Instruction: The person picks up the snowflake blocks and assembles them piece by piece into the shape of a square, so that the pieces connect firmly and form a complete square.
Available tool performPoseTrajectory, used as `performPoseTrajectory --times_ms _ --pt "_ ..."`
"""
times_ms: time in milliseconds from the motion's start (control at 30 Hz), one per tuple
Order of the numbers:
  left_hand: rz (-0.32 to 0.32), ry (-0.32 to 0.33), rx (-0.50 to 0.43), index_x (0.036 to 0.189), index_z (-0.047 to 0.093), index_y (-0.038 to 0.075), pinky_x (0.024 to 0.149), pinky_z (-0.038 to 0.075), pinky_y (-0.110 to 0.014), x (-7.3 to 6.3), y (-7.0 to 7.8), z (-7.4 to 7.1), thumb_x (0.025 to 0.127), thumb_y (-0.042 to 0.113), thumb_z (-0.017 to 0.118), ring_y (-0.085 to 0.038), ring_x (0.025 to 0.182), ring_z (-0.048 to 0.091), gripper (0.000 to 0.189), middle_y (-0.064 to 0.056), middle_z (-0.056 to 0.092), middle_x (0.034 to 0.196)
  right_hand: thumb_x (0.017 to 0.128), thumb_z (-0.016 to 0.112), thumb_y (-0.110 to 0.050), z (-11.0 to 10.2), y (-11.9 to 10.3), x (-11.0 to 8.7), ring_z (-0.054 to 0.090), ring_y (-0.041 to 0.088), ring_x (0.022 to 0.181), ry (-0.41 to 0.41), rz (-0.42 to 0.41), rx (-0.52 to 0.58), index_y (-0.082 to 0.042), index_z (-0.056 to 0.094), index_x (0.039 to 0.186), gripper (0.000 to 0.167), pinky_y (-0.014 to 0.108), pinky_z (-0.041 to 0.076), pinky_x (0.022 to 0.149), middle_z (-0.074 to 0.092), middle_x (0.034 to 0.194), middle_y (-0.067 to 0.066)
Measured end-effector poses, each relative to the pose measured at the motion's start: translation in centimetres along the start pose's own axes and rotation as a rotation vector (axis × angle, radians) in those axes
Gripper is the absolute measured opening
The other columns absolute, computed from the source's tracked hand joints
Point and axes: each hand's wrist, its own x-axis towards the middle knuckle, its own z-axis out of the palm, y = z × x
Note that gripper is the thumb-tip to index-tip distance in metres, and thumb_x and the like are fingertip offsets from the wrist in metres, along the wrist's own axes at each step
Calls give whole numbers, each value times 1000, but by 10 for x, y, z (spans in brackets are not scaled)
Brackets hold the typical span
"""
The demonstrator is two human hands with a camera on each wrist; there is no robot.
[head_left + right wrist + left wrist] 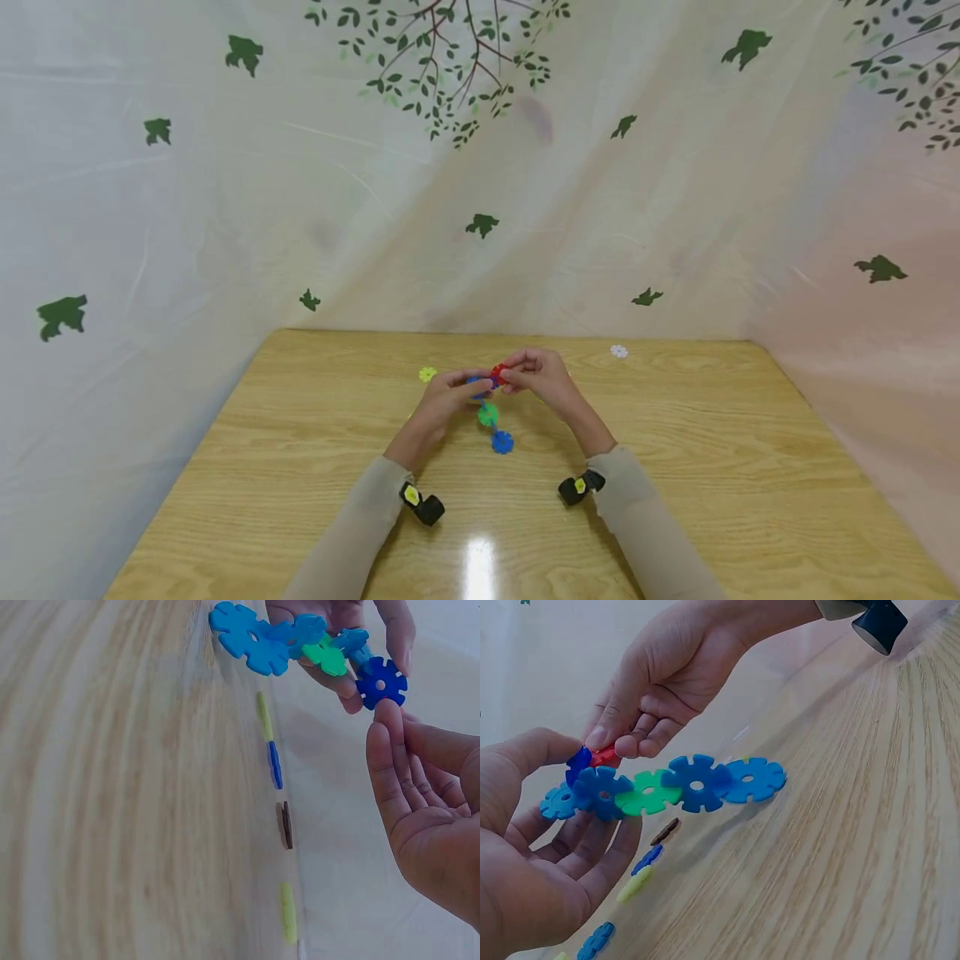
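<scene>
A chain of notched, flower-shaped plastic linking discs hangs between my hands above the table. Its light blue end disc (502,442) points toward me, and a green disc (649,792) sits among several light blue ones. At the far end stands a dark blue disc (382,682), which my left hand (442,403) pinches between thumb and fingers. My right hand (547,380) pinches a red disc (498,374) against the dark blue one. In the left wrist view they touch; whether their slots are joined is hidden by the fingers.
Loose discs lie on the wooden table (300,450): a yellow one (427,374) left of the hands and a white one (618,351) at the back right. The left wrist view also shows a brown disc (665,832) and a blue disc (595,941). Behind hangs a printed curtain (390,250).
</scene>
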Motion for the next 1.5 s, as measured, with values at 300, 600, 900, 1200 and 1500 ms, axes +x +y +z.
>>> performPoseTrajectory --times_ms 300,600,900,1200,1500 --pt "1 -55 22 127 64 -7 76 60 -29 -2 2 2 97 9 67 -16 87 68 34 0 72 104 100 63 -3 -1 -5 0 74 21 81 -79 3 -167 9 67 122 26 45 63 81 70 106 28" --pt "-33 -30 34 122 63 -3 72 63 -34 -1 -4 2 102 15 63 -20 87 73 27 -16 70 112 101 64 -11 -27 -15 -5 67 50 94 -18 48 -311 6 67 123 29 58 59 85 69 111 31" --pt "-91 -32 18 118 63 0 74 64 -39 -2 -3 3 105 20 58 -15 83 73 24 -22 70 112 95 66 -1 -58 -12 -8 68 30 76 -182 37 -584 11 70 110 19 38 60 70 72 90 24" --pt "-96 -35 34 116 63 4 67 64 -37 -3 -5 4 103 19 61 -18 84 73 20 -14 69 106 87 76 -1 -66 0 -10 60 16 80 -228 105 -697 5 72 107 21 29 52 68 70 90 15" --pt "-70 -2 95 119 65 1 62 60 -28 -4 -5 6 102 24 63 -15 82 66 28 -1 65 100 86 79 -1 -61 8 -12 54 17 80 -238 155 -709 2 70 105 22 28 47 69 65 88 11"
